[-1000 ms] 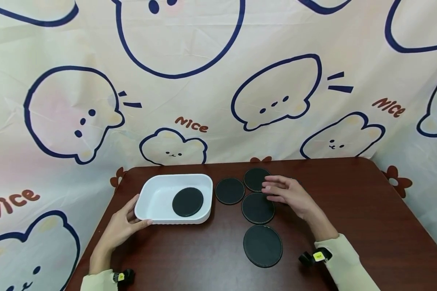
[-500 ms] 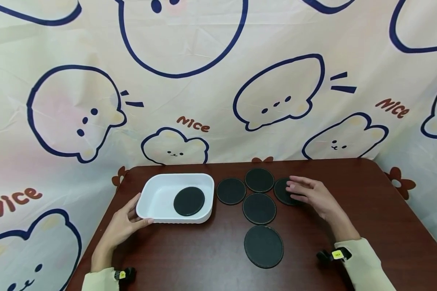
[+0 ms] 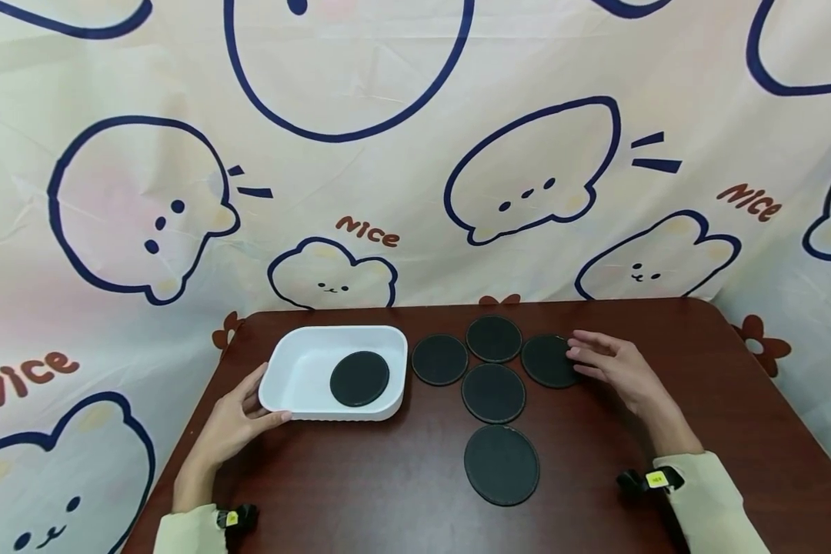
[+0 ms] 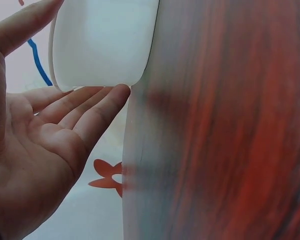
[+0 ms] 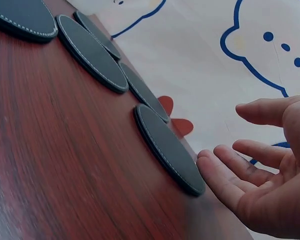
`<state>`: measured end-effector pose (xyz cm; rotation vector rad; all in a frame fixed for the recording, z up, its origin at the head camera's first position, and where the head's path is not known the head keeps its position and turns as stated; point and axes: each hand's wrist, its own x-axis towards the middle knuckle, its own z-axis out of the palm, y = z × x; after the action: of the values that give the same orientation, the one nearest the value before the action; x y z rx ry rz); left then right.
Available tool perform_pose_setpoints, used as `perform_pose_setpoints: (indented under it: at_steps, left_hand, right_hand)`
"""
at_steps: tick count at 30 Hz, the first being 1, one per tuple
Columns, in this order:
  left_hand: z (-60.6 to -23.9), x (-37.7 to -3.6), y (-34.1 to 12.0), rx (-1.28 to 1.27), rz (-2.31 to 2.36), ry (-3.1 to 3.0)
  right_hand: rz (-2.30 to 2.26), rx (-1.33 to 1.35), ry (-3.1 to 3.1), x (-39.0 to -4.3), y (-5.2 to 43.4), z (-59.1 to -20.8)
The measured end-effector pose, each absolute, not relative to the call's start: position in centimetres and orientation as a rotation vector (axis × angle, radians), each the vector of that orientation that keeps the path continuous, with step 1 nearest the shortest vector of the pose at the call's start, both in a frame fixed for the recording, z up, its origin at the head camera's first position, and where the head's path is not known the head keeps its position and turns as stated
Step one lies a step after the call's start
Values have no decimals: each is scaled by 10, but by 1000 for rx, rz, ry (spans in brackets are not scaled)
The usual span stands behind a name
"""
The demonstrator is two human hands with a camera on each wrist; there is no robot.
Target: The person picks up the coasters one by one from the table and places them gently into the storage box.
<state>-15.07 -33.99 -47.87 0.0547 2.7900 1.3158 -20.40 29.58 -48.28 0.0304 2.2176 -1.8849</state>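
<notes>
My left hand (image 3: 230, 425) holds the left front corner of a white rectangular plastic tray (image 3: 294, 373), thumb along one side and fingers against the end, as the left wrist view confirms. One round black coaster (image 3: 359, 378) leans inside it. Several matching coasters with stitched edges lie flat on the table in a cross-like group. At its right end is one coaster (image 5: 170, 150), and my right hand (image 3: 626, 375) hovers at that coaster's right edge with loosely bent fingers and nothing held. In the right wrist view, whether a fingertip (image 5: 204, 154) touches that edge is unclear.
A dark reddish-brown table (image 3: 360, 485) bears everything. The coasters sit just right of the tray: left (image 3: 439, 359), back (image 3: 494, 338), middle (image 3: 493, 393) and front (image 3: 502, 465). A cartoon-printed cloth (image 3: 415, 169) hangs behind the table's far edge.
My right hand has moved right from above the group, uncovering the right-end coaster now beside the others. My left hand and the tray have kept their place.
</notes>
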Motion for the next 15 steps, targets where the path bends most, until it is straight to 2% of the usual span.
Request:
perform_pose_setpoints:
  at_steps: [15]
  left_hand:
    - [-479, -152, -342, 40, 1305, 2786]
  right_hand:
    - [-1675, 53, 2386, -228, 310, -496]
